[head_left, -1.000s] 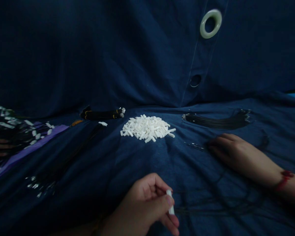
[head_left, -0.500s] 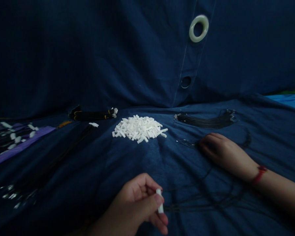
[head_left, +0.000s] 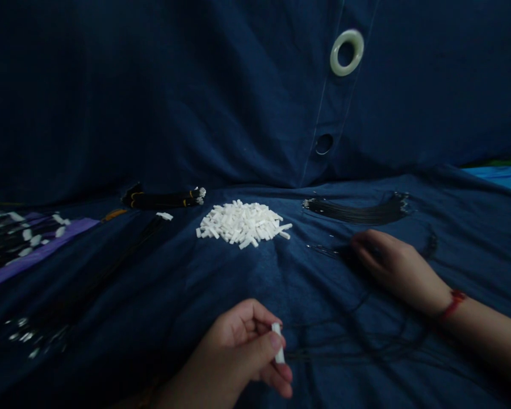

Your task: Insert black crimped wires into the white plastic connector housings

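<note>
My left hand (head_left: 238,355) is low in the middle, pinching a small white plastic piece (head_left: 277,342) between thumb and fingers. My right hand (head_left: 394,264) lies palm down on the dark blue cloth (head_left: 174,284) to the right, with a red cord on its wrist. Its fingertips rest on thin black wires (head_left: 327,250); whether it grips them is unclear. A heap of white plastic pieces (head_left: 242,223) sits beyond both hands. More loose black wires (head_left: 366,335) trail between my hands.
A curved bundle of black wires (head_left: 357,211) lies at the back right. A tied black bundle (head_left: 164,199) lies at the back left. Wires with white ends on a purple sheet (head_left: 25,238) sit at the far left. A pale ring (head_left: 346,52) is set in the hanging cloth.
The view shifted to the right, so everything slid left in the picture. My right hand drew slightly back along the wires. My left hand kept the white piece.
</note>
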`<act>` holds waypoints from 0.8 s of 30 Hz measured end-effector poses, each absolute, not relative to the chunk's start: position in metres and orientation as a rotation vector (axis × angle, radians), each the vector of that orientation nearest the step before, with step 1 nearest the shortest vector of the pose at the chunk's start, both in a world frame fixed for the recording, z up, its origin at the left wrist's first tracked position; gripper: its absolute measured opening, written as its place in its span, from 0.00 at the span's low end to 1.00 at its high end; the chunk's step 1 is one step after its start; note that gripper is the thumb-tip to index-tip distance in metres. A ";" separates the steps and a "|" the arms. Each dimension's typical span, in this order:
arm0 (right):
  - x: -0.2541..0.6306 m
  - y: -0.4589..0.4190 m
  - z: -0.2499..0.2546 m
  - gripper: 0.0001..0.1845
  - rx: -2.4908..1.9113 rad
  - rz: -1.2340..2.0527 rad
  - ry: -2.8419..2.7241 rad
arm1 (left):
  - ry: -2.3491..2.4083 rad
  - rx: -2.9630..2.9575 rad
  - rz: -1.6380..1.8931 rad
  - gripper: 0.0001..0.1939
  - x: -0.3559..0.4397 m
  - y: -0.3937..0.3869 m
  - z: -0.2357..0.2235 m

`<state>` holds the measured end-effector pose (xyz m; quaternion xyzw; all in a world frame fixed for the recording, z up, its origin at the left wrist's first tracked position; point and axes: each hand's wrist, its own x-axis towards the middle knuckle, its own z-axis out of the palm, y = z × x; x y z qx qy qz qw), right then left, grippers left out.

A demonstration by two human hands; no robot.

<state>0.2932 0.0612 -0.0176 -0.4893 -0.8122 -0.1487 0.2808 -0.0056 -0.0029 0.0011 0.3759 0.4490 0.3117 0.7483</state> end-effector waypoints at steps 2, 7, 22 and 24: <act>0.292 0.058 -0.011 0.01 -1.270 -0.499 -2.140 | 0.979 0.823 0.681 0.10 -0.006 -0.003 0.001; 0.275 0.029 0.012 0.06 -1.093 -0.659 -2.123 | 0.994 0.801 0.685 0.09 -0.005 -0.003 0.002; 0.204 -0.029 0.008 0.12 -0.990 -0.493 -2.183 | 0.810 0.758 0.654 0.14 -0.006 -0.003 -0.002; 0.204 -0.029 0.009 0.12 -0.982 -0.485 -2.195 | 0.805 0.756 0.648 0.13 -0.007 -0.003 -0.002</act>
